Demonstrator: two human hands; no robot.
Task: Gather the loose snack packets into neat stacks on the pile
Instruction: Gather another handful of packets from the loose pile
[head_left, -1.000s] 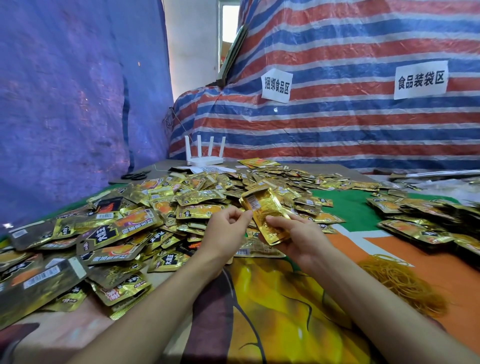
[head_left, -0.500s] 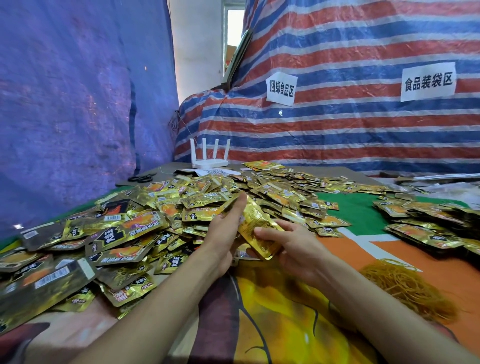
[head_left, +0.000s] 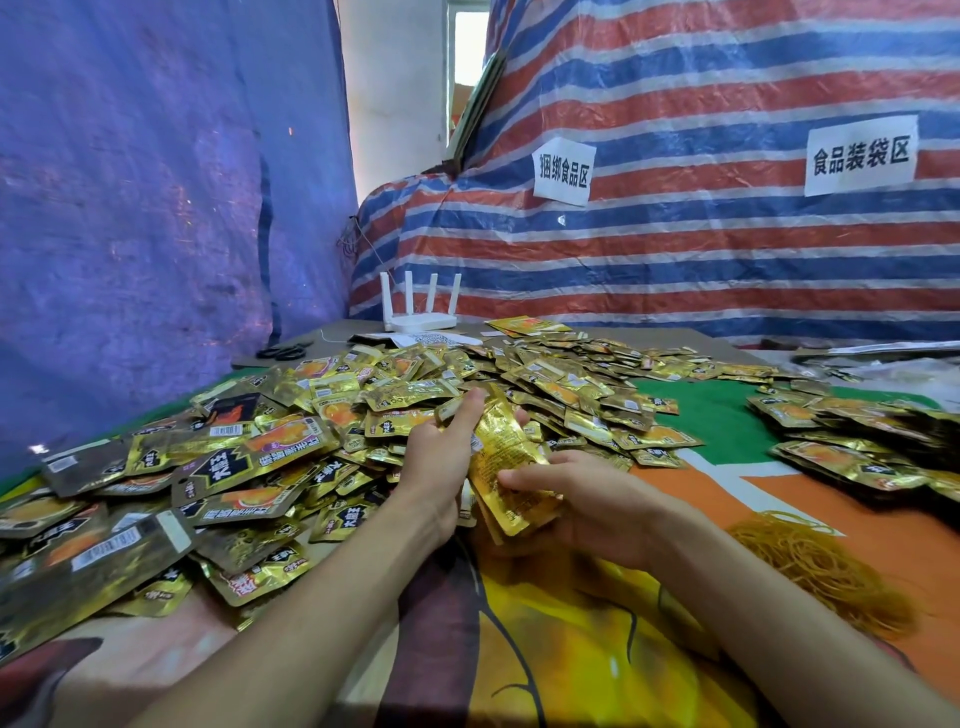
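Foil-wrapped and gold, a small stack of snack packets (head_left: 511, 467) stood on edge at the near rim of the loose pile (head_left: 337, 415) spread across the left and far side of the table. The right hand (head_left: 587, 512) cradled it with fingers curled beneath and thumb across the front, while the left hand (head_left: 441, 457) pressed straight fingers against its left side. Light, thin and slick, the packets looked liable to fan out and slide, so a squeeze across the flat faces seemed the surest hold.
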